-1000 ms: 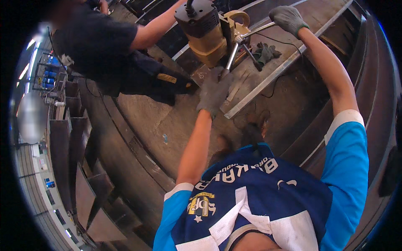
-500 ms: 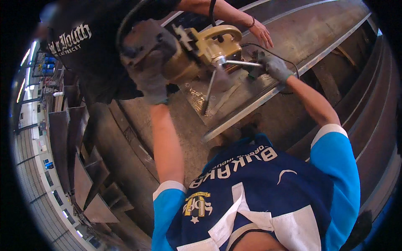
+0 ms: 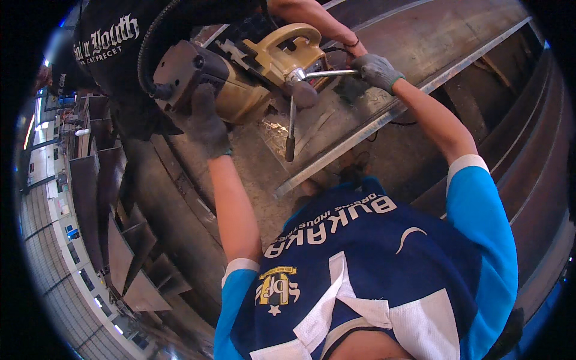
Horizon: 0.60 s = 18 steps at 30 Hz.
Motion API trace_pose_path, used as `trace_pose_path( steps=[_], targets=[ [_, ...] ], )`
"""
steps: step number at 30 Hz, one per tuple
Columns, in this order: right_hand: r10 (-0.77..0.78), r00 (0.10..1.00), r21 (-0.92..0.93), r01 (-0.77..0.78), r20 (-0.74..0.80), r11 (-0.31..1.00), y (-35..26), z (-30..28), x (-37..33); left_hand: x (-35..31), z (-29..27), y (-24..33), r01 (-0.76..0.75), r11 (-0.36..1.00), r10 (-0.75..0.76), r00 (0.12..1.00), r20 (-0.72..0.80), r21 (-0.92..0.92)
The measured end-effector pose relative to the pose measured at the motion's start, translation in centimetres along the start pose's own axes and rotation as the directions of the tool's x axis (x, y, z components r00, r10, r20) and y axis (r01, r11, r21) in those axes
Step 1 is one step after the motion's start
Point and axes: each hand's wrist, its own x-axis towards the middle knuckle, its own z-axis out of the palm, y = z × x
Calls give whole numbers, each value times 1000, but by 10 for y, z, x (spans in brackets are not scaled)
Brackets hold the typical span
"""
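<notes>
A tan and dark grey magnetic drill (image 3: 243, 96) lies tilted over the steel beam, its motor end toward the left. My gloved left hand (image 3: 207, 123) grips the underside of the motor housing. My gloved right hand (image 3: 379, 72) is closed round the outer end of one metal spoke of the feed handle (image 3: 333, 74). Another spoke with a dark grip (image 3: 290, 147) points down toward me. Metal shavings (image 3: 276, 133) lie on the steel below the drill. A co-worker's forearm (image 3: 315, 21) reaches in behind the drill, its hand mostly hidden by my right glove.
The steel beam (image 3: 414, 36) runs to the far right, with a raised edge (image 3: 342, 157) on my side. The co-worker in a black shirt (image 3: 114, 60) stands at the far left. Steel plates (image 3: 120, 252) stand and lean on the left. A dark corrugated cable (image 3: 146, 54) hangs to the motor.
The drill and both my hands sit further left and slightly higher in view. My right hand has drawn closer to the co-worker's wrist, and that person's outstretched fingers are now covered.
</notes>
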Motion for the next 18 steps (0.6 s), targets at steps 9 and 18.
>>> trace_pose_path(
  steps=[9,18],
  targets=[
    [-15,995,-8,14,-103,1000,-8,18,-18,15,-3,-16,-171,985,173,984,45,-27],
    [182,977,72,-190,109,979,-31,5,-28,4,-9,-30,-88,990,58,968,245,115]
  ],
)
